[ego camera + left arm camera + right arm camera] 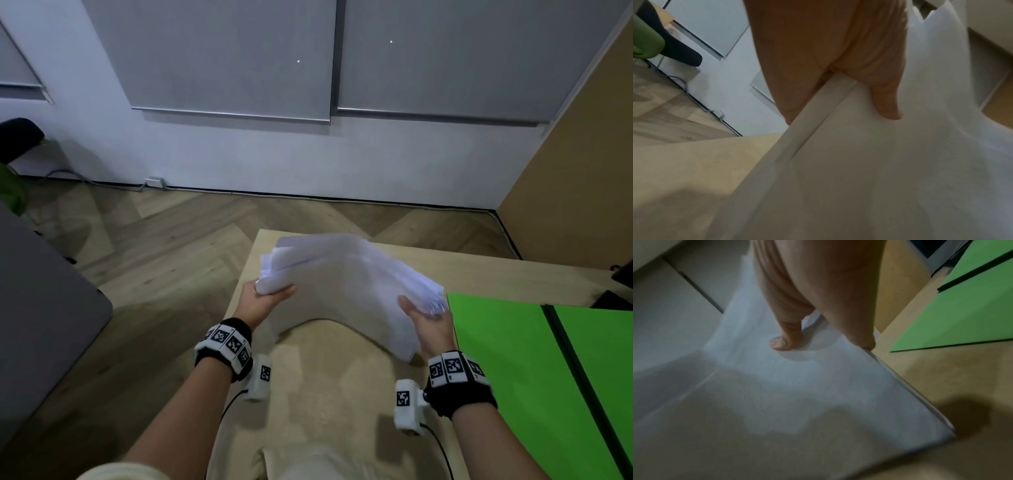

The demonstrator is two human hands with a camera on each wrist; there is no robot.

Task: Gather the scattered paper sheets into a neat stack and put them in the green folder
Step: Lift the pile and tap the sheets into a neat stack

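A stack of white paper sheets is lifted above the wooden table, bowed upward in the middle. My left hand grips its left edge, thumb on top of the sheets. My right hand grips the right edge, thumb pressed onto the paper. The sheet edges fan out unevenly at both ends. The green folder lies open and flat on the table just right of my right hand, its dark spine running diagonally; the folder also shows in the right wrist view.
Dark objects sit at the table's far right edge. A grey table stands to the left, and a dark chair with green cloth stands by the wall. Wood-patterned floor lies beyond the table's far edge.
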